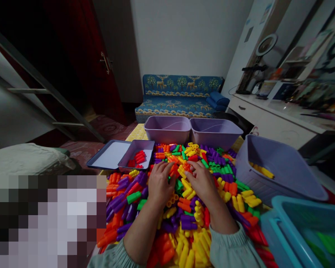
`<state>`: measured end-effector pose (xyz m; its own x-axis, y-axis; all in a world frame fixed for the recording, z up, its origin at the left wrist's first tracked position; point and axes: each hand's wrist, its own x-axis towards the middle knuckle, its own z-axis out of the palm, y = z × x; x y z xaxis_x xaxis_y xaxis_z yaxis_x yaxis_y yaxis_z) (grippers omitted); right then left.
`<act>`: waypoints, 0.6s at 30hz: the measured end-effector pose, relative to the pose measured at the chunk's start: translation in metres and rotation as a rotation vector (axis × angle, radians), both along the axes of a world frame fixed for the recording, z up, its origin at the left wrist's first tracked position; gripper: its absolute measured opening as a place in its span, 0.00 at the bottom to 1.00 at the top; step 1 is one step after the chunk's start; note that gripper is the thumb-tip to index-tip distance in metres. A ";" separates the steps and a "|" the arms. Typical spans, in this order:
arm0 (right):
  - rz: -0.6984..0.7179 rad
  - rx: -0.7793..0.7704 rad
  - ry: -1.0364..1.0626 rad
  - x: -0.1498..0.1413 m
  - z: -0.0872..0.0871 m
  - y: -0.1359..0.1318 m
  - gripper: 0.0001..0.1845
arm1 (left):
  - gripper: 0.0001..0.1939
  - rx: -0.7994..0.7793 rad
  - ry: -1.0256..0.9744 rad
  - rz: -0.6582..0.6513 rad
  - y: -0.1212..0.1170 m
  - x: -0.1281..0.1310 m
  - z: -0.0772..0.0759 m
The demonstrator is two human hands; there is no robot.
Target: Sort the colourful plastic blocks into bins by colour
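My left hand (161, 181) is over the middle of a heap of coloured plastic tube pieces. Its fingers curl round an orange plastic piece (174, 170). Beside it, my right hand (201, 179) has thumb and forefinger closed in about another orange plastic piece (186, 167). A yellow plastic piece (182, 171) lies between the two hands, close to the right thumb. Green pieces (179, 186) show below the fingertips. Many pieces are joined tubes in rows, in orange, yellow, purple, green and red. The undersides of both hands are hidden.
Two lilac bins (167, 128) stand at the table's far edge. A shallow lilac box (123, 163) with red pieces sits left, beside a dark-rimmed tray (107, 154). To the right are a larger bin (284, 178) holding yellow pieces and a turquoise basket (281, 219).
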<state>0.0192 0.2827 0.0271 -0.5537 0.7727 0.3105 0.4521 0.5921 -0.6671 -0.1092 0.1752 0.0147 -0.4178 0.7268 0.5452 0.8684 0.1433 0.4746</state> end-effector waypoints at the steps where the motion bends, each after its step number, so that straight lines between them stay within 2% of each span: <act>1: 0.017 0.000 0.030 -0.001 0.001 -0.001 0.18 | 0.19 0.000 0.000 -0.042 0.000 0.000 0.000; 5: 0.042 -0.052 0.199 -0.002 0.004 -0.001 0.15 | 0.14 -0.014 -0.011 -0.101 0.001 0.003 0.003; 7: 0.042 -0.162 0.285 -0.003 0.005 -0.002 0.16 | 0.13 0.009 -0.049 -0.083 0.000 0.005 0.006; 10: 0.076 -0.360 0.384 -0.003 0.010 -0.005 0.18 | 0.17 0.085 -0.147 -0.059 -0.002 0.008 0.012; 13: 0.112 -0.477 0.471 -0.004 0.017 -0.010 0.17 | 0.19 0.138 -0.327 -0.124 -0.003 0.010 0.018; 18: 0.175 -0.562 0.513 -0.006 0.018 -0.013 0.16 | 0.17 0.196 -0.762 -0.215 0.000 0.011 0.022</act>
